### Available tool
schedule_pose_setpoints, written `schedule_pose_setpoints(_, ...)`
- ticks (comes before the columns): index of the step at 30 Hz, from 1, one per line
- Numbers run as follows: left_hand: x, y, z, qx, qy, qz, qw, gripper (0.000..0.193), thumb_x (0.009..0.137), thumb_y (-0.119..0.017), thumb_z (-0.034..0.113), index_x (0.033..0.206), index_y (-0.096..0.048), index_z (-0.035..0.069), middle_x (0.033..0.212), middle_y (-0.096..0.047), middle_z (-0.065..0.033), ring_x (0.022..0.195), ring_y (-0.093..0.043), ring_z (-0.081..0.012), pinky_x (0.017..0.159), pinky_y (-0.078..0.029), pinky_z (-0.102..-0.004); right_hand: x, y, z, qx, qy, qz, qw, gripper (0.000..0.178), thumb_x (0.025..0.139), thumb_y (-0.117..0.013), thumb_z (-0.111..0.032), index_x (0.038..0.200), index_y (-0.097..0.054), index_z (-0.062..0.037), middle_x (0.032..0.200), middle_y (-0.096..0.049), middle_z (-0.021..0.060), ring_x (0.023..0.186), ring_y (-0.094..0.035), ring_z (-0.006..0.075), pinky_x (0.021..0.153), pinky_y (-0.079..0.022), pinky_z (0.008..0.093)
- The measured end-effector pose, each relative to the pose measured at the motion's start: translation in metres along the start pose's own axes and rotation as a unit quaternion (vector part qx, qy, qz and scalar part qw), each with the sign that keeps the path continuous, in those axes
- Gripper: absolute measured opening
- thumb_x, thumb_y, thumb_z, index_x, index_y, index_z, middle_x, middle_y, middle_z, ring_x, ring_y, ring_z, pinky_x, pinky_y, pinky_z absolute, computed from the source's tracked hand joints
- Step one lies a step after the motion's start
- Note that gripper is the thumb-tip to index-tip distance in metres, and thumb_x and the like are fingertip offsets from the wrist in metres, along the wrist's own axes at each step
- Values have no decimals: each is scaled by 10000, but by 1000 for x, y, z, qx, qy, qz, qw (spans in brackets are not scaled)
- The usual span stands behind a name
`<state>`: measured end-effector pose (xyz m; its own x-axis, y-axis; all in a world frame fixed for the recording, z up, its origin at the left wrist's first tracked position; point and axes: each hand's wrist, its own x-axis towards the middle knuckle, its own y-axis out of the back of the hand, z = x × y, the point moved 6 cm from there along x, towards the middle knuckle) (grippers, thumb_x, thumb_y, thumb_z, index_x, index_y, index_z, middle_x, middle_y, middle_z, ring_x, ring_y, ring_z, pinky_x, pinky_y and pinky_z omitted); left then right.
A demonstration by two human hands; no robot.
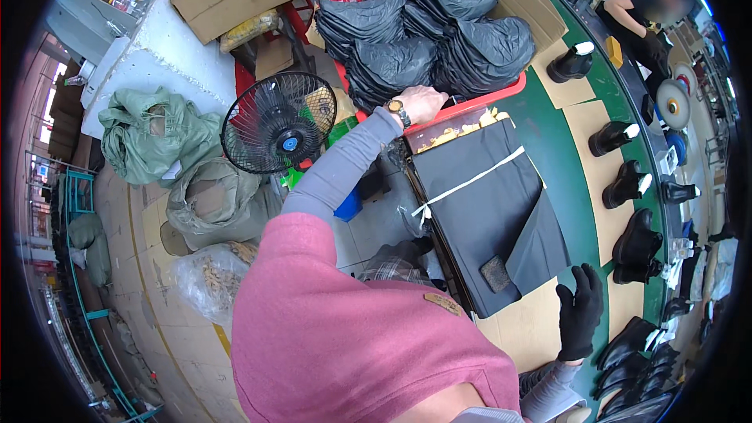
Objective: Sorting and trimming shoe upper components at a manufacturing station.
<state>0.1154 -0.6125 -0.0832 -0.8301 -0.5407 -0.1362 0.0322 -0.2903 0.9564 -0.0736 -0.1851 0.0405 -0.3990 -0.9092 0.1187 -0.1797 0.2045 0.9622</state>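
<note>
My left hand (424, 104), bare with a wristwatch (398, 112), reaches to the near edge of a red tray (470, 107). Its fingers are curled closed beside the stacks of thin black wrapped pieces (392, 66); what they hold, if anything, is too hidden to name. In a black glove, my right hand (580, 309) hangs over the table's near right side, fingers apart and holding nothing. Between the hands lies a pile of black sheets (470, 204) under a white band (470, 182). One sheet corner is folded over, with a small dark block (495, 274) beside it.
Black shoes (611, 139) stand along the green table (548, 141) on cardboard. A black fan (280, 123) is close to my left forearm. Bags (160, 133) and a white block (168, 51) stand to the left. A person (638, 16) works at the far right.
</note>
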Motion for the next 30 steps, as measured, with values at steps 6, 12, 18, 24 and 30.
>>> schedule_pose_setpoints(6, 11, 1, 2, 33, -58, -16, 998, 226, 842, -528, 78, 1009, -659, 0, 980, -679, -234, 938, -661, -375, 808, -530, -456, 3, -7, -9, 6, 18, 3, 1000, 444, 768, -744, -112, 1181, -600, -36, 1219, -586, 214, 1122, -560, 389, 921, -452, 446)
schedule_pose_setpoints(12, 13, 6, 4, 56, -49, -37, 997, 141, 775, -578, 37, 820, -688, -39, 868, -677, -250, 836, -674, -380, 736, -546, -428, -3, -7, -3, 18, 18, 25, 999, 439, 768, -750, -111, 1175, -603, -41, 1214, -588, 214, 1100, -572, 387, 898, -468, 443)
schedule_pose_setpoints(18, 17, 1, 5, 74, -91, -70, 991, 142, 734, -588, 11, 825, -696, -2, 833, -671, -232, 824, -668, -378, 703, -532, -436, -17, -9, 8, 28, 1, 40, 999, 426, 773, -749, -102, 1170, -605, -40, 1210, -591, 215, 1090, -580, 384, 892, -473, 439)
schedule_pose_setpoints(24, -12, 55, 33, 89, -102, -8, 991, 66, 712, -604, 13, 752, -646, -18, 802, -657, -213, 796, -658, -365, 694, -534, -433, -34, -5, 23, 41, -40, 46, 997, 438, 779, -755, -105, 1181, -602, -18, 1208, -594, 210, 1094, -585, 374, 882, -483, 414)
schedule_pose_setpoints(30, -84, 136, 133, 23, -225, 209, 951, 185, 748, -579, 7, 932, -594, 19, 873, -580, -139, 767, -649, -330, 625, -538, -416, 0, 6, -19, 225, -29, 81, 970, 595, 771, -774, -105, 1304, -527, -10, 1251, -589, 178, 989, -598, 289, 824, -488, 355)
